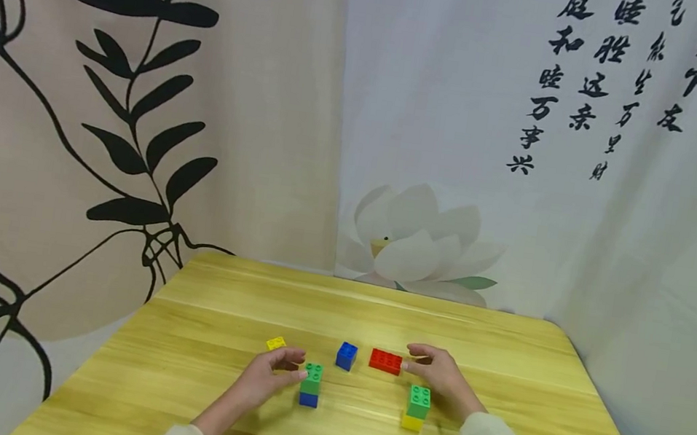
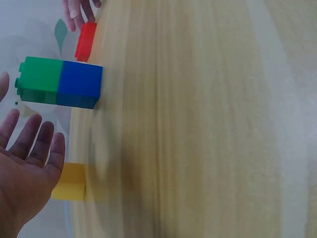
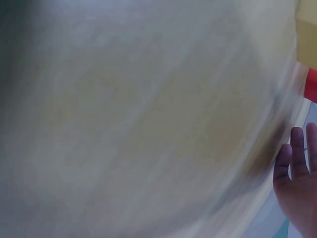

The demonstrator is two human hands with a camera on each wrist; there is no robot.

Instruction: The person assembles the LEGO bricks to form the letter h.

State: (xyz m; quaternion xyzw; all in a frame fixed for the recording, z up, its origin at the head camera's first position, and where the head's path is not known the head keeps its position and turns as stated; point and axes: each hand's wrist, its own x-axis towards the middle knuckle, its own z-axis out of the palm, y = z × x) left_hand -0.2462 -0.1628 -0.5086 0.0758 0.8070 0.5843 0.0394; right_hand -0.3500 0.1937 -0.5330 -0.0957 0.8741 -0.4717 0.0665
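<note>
My left hand is held with loosely extended fingers just left of a stack, a green brick on a blue brick. In the left wrist view the palm shows with nothing in it. A yellow brick lies beyond this hand, partly hidden by it. My right hand reaches over the table, its fingertips right at the right end of a flat red brick. In the right wrist view its fingers are relaxed. Nearer to me stands a second stack, a green brick on a yellow brick.
A single blue brick sits between the left stack and the red brick. Everything stands on a wooden table. Behind its far edge hangs a printed curtain with leaves, a lotus and black characters.
</note>
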